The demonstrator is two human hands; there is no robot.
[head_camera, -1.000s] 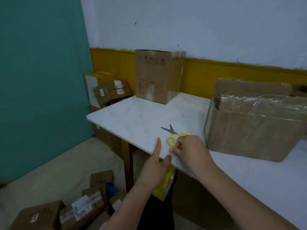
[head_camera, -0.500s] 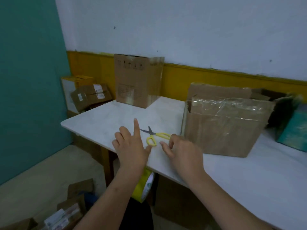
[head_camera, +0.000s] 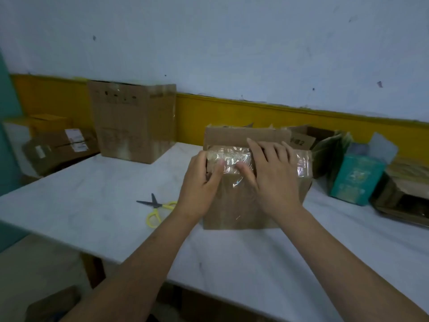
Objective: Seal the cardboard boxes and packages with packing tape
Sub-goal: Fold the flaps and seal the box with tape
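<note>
— Hands first: our left hand (head_camera: pixel 200 182) grips the top left corner of the taped box (head_camera: pixel 232 205), thumb on its front.
— And our right hand (head_camera: pixel 274 175) lies flat, fingers spread straight, pressing the clear tape (head_camera: pixel 232 159) at its top edge.
— We see the box standing mid-worktop (head_camera: pixel 92 205), yellow scissors (head_camera: pixel 157 206) just left of it.

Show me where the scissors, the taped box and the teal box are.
scissors (head_camera: pixel 155 204): head view, on the pivot of the blades.
taped box (head_camera: pixel 234 205): head view, on its front face between the arms.
teal box (head_camera: pixel 356 180): head view, on its front face.
</note>
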